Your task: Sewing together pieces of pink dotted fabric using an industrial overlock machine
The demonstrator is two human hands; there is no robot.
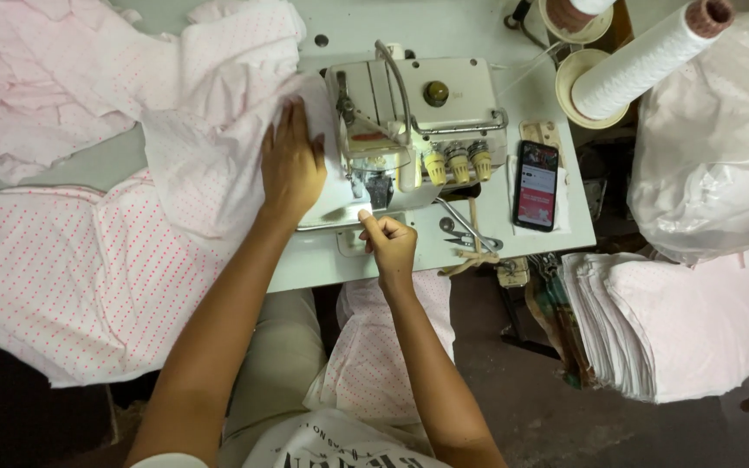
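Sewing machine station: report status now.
Left hand flat on pink-dotted white fabric beside white sewing machine. Right hand pinched closed at machine's front. Nothing blocking.

The person is wearing a short-sleeved white cotton T-shirt [322, 444] bearing dark printed lettering, and plain pale beige trousers [275, 364]; both forearms are showing bare.

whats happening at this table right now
A person sits at a white sewing machine on a white table. Their left hand lies flat on the pink-dotted white fabric just left of the needle area. Their right hand is closed in a loose fist at the machine's front edge. A phone and small scissors lie to the right, with a stack of cut pieces beyond.
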